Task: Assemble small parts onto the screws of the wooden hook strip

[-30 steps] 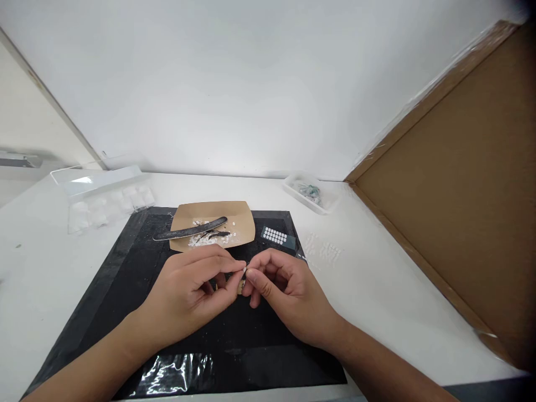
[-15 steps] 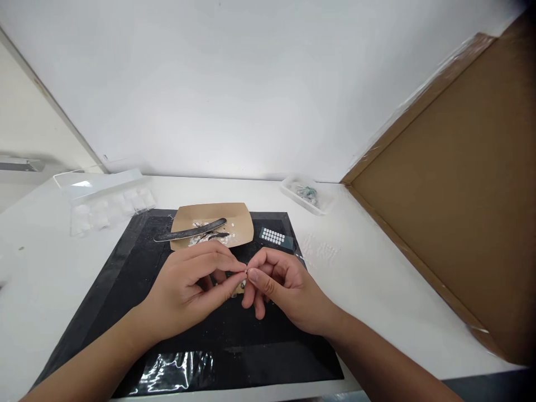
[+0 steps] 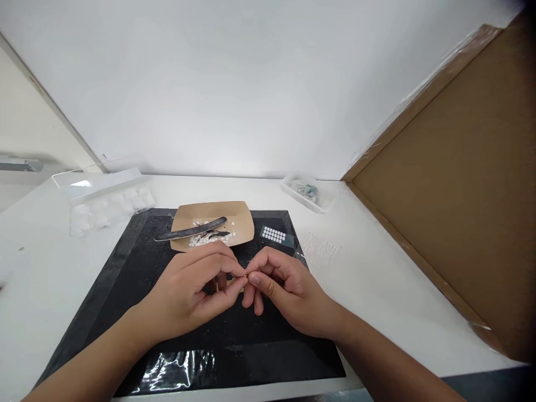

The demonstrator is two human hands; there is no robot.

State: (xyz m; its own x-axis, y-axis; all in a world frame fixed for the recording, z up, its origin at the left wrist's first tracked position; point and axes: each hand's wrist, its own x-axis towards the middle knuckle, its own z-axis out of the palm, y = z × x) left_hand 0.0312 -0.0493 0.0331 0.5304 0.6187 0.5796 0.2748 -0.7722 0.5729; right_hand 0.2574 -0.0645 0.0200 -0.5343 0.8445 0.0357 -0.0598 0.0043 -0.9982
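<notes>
My left hand (image 3: 196, 293) and my right hand (image 3: 288, 293) meet fingertip to fingertip above a black mat (image 3: 268, 357). Both are closed in a pinch, thumb against index finger. Between the tips sits something tiny, too small and too covered to name. Below and behind the fingers a bit of a tan piece shows, mostly hidden. Just beyond my left hand lies a brown paper tray (image 3: 240, 215) with small white bits in it. A dark nail-file-like strip (image 3: 190, 230) rests across the tray, its left end past the rim.
Right of the tray lies a dark card (image 3: 288, 241) with rows of white dots. Pale small pieces (image 3: 320, 247) are scattered on the white table (image 3: 397, 312). A clear tub (image 3: 307, 192) holds greenish bits. A clear compartment box (image 3: 111, 206) stands left; a cardboard panel (image 3: 452, 184) rises right.
The hands stay pinched together in nearly the same place, with a slight shift of the fingers. The tan piece beneath them shows less now.
</notes>
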